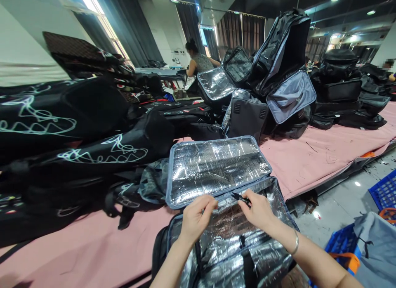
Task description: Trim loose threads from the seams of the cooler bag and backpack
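Observation:
An open bag with a silver foil lining (229, 238) lies in front of me at the table's near edge. Its foil-lined lid (213, 166) is flipped back flat onto the table. My left hand (196, 216) pinches the foil at the seam where lid and body meet. My right hand (258, 209) holds a small black cutter (240, 198) with its tip at the same seam, just right of the left hand's fingers.
A long pink-covered table (321, 156) carries piles of black printed bags (77, 131) at left and stacked open bags (272, 73) at the back. Blue crates (383, 191) and a grey bag (375, 249) sit on the floor at right. A person stands far behind.

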Demonstrator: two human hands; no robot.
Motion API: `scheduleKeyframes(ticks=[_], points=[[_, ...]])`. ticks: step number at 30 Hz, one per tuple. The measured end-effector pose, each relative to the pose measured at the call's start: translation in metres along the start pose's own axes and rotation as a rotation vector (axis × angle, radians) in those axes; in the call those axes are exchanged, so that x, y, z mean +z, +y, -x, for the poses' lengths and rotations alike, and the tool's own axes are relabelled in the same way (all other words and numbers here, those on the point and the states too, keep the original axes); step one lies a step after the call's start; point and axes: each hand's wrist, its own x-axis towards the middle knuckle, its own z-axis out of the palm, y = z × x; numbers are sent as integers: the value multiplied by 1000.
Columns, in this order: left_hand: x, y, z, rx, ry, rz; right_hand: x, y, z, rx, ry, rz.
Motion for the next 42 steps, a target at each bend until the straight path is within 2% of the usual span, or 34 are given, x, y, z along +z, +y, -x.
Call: scheduleKeyframes(ticks=[8,13,18,23,27,31,33,35,38,42], points=[[11,-3,-21,120,-204,-273,-1,1,-1,-8,-19,45],[15,-1,-23,172,-195,-309,-4,-1,-3,3,-44,28],[22,-2,-16,159,-119,-279,-5,-5,-6,-21,-61,33],[27,-2,-14,106,-65,-188,0,-4,-7,-55,-18,4],[20,2,-14,36,-24,-54,3,3,-3,-63,26,-117],[6,3,-11,21,-89,112,-3,16,-5,-1,60,-260],[4,2,-8,28,-128,127,-10,22,-10,7,58,-250],[9,2,-7,4,-186,22,-16,25,-18,-20,1,-145],[21,5,-13,-107,-286,-153,-24,23,-35,-9,-172,112],[29,3,-33,-262,-383,-169,-29,20,-68,70,-307,239]])
